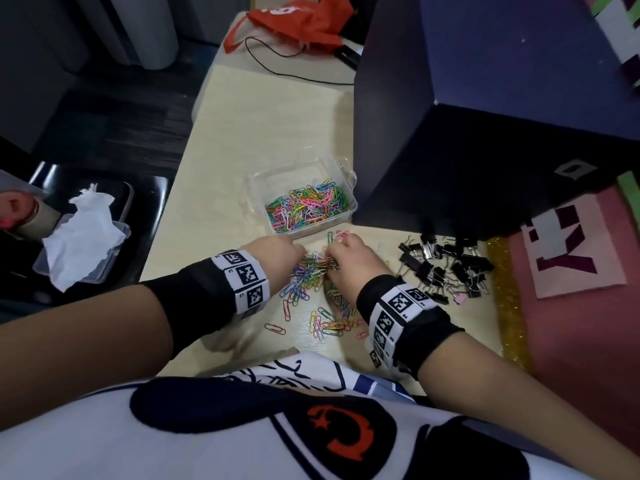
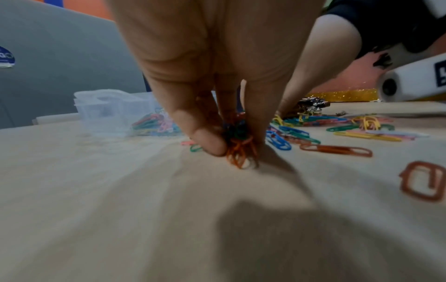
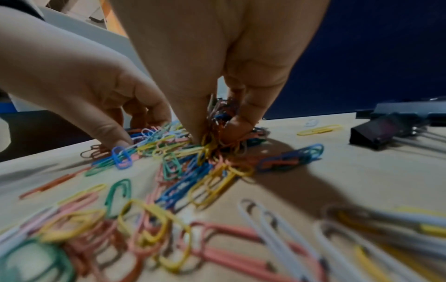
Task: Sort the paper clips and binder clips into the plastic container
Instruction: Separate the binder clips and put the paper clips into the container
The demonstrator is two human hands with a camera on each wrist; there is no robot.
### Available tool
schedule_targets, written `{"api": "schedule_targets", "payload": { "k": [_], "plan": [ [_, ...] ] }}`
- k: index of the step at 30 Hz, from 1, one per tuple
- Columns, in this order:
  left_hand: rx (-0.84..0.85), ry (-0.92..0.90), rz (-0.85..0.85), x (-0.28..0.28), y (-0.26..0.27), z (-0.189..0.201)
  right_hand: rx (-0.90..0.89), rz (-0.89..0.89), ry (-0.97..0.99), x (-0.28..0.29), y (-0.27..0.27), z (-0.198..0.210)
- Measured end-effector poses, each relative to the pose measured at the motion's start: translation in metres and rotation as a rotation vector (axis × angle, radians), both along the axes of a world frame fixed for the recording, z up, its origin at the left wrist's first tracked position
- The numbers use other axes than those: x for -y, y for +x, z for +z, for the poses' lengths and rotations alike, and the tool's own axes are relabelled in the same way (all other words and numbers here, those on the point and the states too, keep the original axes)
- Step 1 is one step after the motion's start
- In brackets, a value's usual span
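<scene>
A heap of coloured paper clips [image 1: 311,275] lies on the pale table in front of me. My left hand [image 1: 277,252] pinches a bunch of paper clips [image 2: 237,147] at the heap's left side. My right hand [image 1: 348,258] grips another bunch of paper clips [image 3: 220,118] between thumb and fingers, down on the heap. The clear plastic container [image 1: 304,202] stands just behind both hands, one compartment filled with coloured clips. Black binder clips [image 1: 446,266] lie in a pile to the right of my right hand.
A tall dark blue box [image 1: 467,116] stands right behind the binder clips. A glittery gold strip [image 1: 509,299] and pink mat lie at the right. A chair at the left holds a plastic lid and tissue [image 1: 83,237]. An orange bag [image 1: 294,22] lies at the far end.
</scene>
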State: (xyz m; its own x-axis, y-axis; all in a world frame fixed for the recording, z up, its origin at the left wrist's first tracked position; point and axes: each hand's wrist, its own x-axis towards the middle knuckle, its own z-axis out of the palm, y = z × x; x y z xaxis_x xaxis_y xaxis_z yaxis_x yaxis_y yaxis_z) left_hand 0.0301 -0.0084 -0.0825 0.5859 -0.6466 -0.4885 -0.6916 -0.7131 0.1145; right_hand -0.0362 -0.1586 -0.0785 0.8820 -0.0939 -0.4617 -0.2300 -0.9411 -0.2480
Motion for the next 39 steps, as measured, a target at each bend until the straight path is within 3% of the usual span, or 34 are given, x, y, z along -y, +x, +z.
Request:
{"api": "schedule_targets", "payload": {
  "k": [5, 11, 19, 26, 29, 33, 39],
  "plan": [
    [0.013, -0.026, -0.033, 0.000, 0.001, 0.001, 0.035, -0.079, 0.036, 0.007, 0.007, 0.011],
    [0.013, -0.136, -0.024, 0.001, 0.013, 0.021, 0.087, -0.054, -0.010, 0.008, 0.026, 0.035],
    [0.094, -0.311, 0.147, 0.006, 0.047, 0.056, 0.283, -0.136, 0.062, 0.001, 0.065, 0.069],
    [0.082, -0.317, 0.205, 0.002, 0.040, 0.051, 0.114, -0.108, -0.001, 0.008, 0.053, 0.063],
    [0.039, -0.152, 0.132, -0.003, 0.027, 0.043, -0.082, -0.107, -0.096, 0.015, 0.036, 0.044],
    [0.011, 0.167, 0.006, -0.006, 0.011, 0.029, -0.123, -0.147, -0.084, 0.011, 0.018, 0.017],
    [0.016, 0.144, 0.018, -0.014, 0.000, 0.011, -0.008, 0.156, -0.047, -0.013, 0.002, -0.002]
  ]
}}
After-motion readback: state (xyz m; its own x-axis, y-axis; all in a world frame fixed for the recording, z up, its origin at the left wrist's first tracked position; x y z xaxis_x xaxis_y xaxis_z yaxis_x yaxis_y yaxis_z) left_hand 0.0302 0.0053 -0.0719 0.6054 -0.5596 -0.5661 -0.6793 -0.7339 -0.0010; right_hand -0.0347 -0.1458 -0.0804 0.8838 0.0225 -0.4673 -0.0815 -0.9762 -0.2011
